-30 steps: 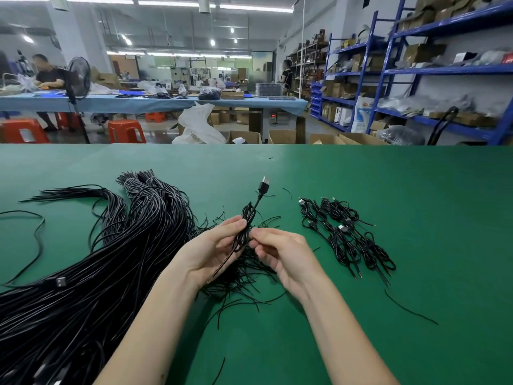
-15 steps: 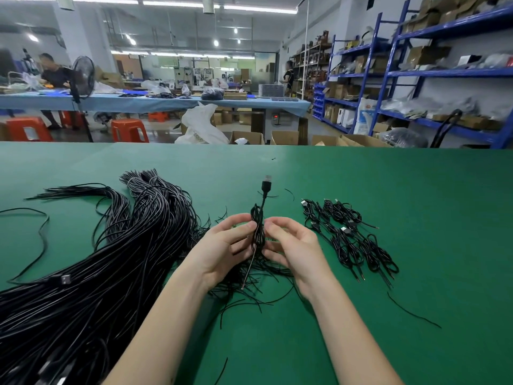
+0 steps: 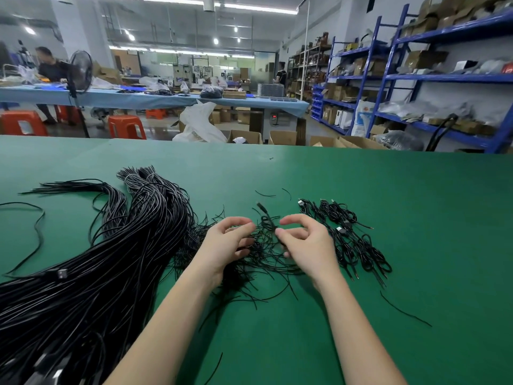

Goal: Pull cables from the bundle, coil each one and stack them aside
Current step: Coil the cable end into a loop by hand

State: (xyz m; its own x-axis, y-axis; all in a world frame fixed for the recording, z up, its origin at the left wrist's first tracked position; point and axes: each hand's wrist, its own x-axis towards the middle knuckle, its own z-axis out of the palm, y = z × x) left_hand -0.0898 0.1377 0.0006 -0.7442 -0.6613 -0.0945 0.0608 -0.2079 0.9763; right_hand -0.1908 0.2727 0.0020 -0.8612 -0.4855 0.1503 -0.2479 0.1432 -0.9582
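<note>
Between both hands, right hand (image 3: 308, 245) pinches coiled cable (image 3: 268, 222) (left hand (image 3: 226, 243) loosely curled, apart).

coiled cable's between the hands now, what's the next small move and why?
Probably carry the coiled cable, pinched by the right hand, rightward onto the stack of coiled cables. It looks wound already, its plug end sticking up. The left hand is curled beside it and seems to hold nothing, so it could go back to the bundle.

No lettering reads clearly anywhere; the white plastic bag (image 3: 198, 126) beyond the bench (image 3: 416, 218) carries faint print, perhaps characters, too blurred to decipher.
</note>
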